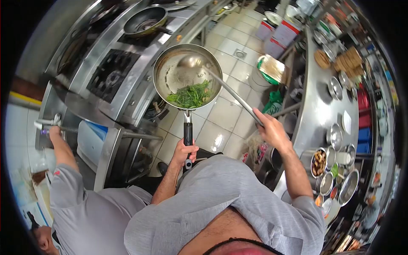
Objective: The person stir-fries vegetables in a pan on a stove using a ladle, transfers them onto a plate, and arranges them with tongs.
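Note:
My left hand (185, 152) is wrapped round the black handle of a frying pan (163, 70), which I hold up in front of me over the floor. Green leafy vegetables (191, 96) lie heaped on the side of the pan nearest its handle. In my right hand (272, 128) is the long metal handle of a ladle (233, 94). The ladle's round bowl is inside the pan, beyond the greens. Whether the bowl holds anything, I cannot tell.
To the left is a stove (112, 75) with a second frying pan (145, 21) on it. A co-worker (91, 212) stands close at my left. Along the right runs a steel counter (316, 114) with bowls and food containers. A white bucket (258, 78) stands on the tiled floor.

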Demonstrator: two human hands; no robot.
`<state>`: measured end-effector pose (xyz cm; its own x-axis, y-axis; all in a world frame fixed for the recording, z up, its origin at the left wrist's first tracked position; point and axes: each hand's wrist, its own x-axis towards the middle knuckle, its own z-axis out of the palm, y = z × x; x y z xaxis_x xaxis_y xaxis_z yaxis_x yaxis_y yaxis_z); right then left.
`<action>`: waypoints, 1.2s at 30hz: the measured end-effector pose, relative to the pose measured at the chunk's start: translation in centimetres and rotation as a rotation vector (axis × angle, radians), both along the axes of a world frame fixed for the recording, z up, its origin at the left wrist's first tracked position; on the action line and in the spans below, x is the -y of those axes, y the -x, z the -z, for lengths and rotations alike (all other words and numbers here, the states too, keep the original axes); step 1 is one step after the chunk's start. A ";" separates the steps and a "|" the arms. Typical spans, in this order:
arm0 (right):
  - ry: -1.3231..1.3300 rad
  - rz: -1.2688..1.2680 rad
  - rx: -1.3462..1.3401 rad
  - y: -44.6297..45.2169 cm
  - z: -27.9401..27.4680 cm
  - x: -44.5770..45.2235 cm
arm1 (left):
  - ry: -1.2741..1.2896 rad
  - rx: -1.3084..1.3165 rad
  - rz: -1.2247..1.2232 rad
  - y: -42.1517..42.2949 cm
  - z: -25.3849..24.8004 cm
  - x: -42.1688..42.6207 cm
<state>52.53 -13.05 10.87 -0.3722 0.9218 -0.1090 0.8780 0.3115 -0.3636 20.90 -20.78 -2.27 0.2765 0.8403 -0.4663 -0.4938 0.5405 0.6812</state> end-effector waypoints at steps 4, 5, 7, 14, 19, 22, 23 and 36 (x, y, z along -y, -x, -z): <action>-0.009 0.166 -0.234 0.4 3.3 2.0 | -0.029 -0.047 0.105 -2.6 -0.4 -1.2; 0.031 0.184 -0.249 0.0 3.8 3.0 | -0.056 -0.075 0.129 -3.1 -0.6 -1.8; 0.035 0.192 -0.268 -1.8 2.9 5.2 | -0.068 -0.097 0.164 -3.6 -0.2 -3.2; 0.062 0.295 0.024 -5.4 0.6 4.6 | -0.032 -0.202 0.305 -4.8 1.0 -9.3; 0.068 0.528 -0.048 -2.2 3.1 -1.0 | -0.056 -0.157 0.420 -5.0 2.1 -16.1; 0.195 0.657 -0.029 -1.2 3.3 -2.7 | -0.088 -0.268 0.473 -5.8 2.8 -19.5; 0.303 0.705 -0.026 -0.5 3.8 -3.2 | -0.105 -0.273 0.502 -6.0 3.1 -20.5; 0.758 0.941 -0.819 5.2 2.3 -6.9 | -0.083 -0.373 0.717 -10.7 6.1 -28.5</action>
<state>47.35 -6.14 8.60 0.1281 0.6739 -0.7276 0.1160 -0.7388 -0.6638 31.59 7.67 -8.40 0.5995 0.5538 -0.5778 0.2212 0.5792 0.7846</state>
